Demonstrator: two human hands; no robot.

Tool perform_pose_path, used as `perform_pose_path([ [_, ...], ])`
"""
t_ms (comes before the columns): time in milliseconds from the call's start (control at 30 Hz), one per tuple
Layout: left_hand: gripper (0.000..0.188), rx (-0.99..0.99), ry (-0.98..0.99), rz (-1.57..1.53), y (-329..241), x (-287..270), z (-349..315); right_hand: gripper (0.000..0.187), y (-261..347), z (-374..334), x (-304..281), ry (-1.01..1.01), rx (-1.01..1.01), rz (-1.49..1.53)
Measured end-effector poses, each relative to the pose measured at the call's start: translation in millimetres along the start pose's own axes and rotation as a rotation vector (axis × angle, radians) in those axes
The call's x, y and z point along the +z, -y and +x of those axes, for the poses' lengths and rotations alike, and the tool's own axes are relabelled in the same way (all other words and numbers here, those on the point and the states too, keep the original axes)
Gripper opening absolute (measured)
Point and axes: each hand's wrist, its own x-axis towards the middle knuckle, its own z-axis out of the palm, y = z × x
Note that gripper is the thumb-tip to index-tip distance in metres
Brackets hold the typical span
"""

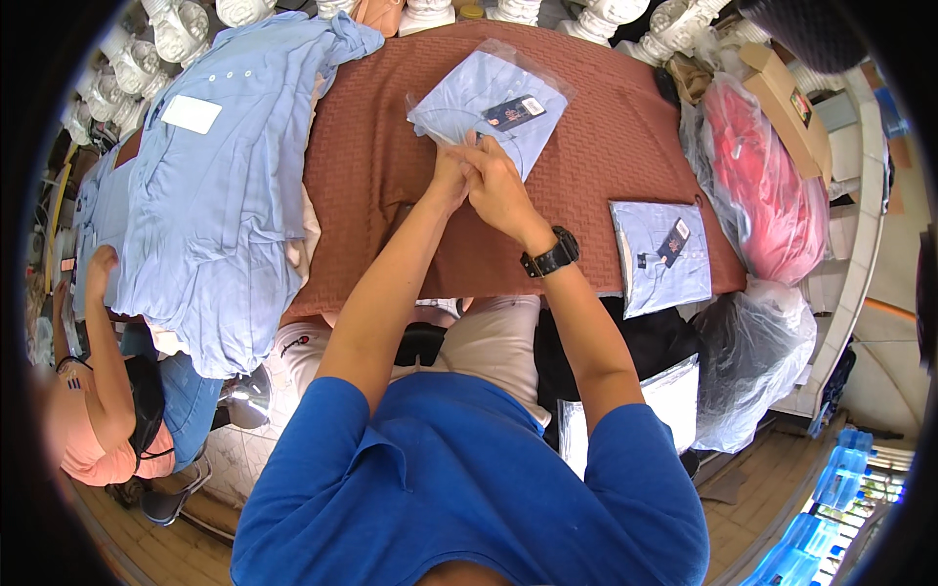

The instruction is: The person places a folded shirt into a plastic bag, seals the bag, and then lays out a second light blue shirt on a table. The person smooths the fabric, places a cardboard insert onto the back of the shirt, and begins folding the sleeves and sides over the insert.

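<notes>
A folded light blue shirt (474, 93) in a clear plastic bag lies tilted on the brown-covered table, a dark hang tag (513, 112) on its front. My left hand (450, 178) is closed at the bag's near edge. Crossing over it, my right hand (496, 188), with a black watch (550, 253) on the wrist, has its fingers pinched together at the same edge. The fingers overlap, so exactly what part each pinches is hidden. Another bagged blue shirt (666, 273) with a dark tag rests at the table's right front edge.
Loose blue shirts (230, 156) are piled at the left, a white card (191, 114) on top. A co-worker (117, 410) in a peach top sits there. Bagged red cloth (767, 176) and an open cardboard box (787, 112) stand right. White balusters (425, 15) line the back.
</notes>
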Motion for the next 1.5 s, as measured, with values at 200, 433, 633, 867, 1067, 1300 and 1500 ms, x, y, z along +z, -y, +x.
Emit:
perform_pose_path([
  [200, 0.026, -0.129, 0.038, 0.032, -12.8, 5.3, -8.2, 0.033, 15.5, -6.2, -10.2, 0.028, 0.003, 0.06],
  [433, 0.023, -0.199, 0.097, 0.047, -14.1, 10.6, 1.7, 0.034, 38.6, -21.7, -9.4, 0.082, -0.015, 0.102],
  [633, 0.024, -0.215, 0.122, 0.055, -16.1, 3.8, -2.3, 0.033, 55.3, -26.0, -4.5, 0.047, 0.022, 0.109],
  [867, 0.029, -0.169, 0.095, 0.09, -33.3, -37.4, -90.9, 0.025, 55.1, -25.2, -11.5, 0.133, 0.116, 0.133],
  [1067, 0.038, -0.143, -0.034, 0.39, -56.5, -51.9, -158.3, 0.019, 81.8, -58.4, -0.5, 0.252, 0.102, 0.33],
  [1300, 0.034, 0.025, -0.015, 0.28, -128.5, -0.5, -165.1, 0.026, 129.7, -17.0, -45.2, 0.445, 0.286, 0.863],
  [1500, 0.036, 0.082, 0.219, 0.653, -234.6, 15.8, -32.6, 0.019, 148.0, 132.3, -31.3, 0.326, 0.049, 1.222],
])
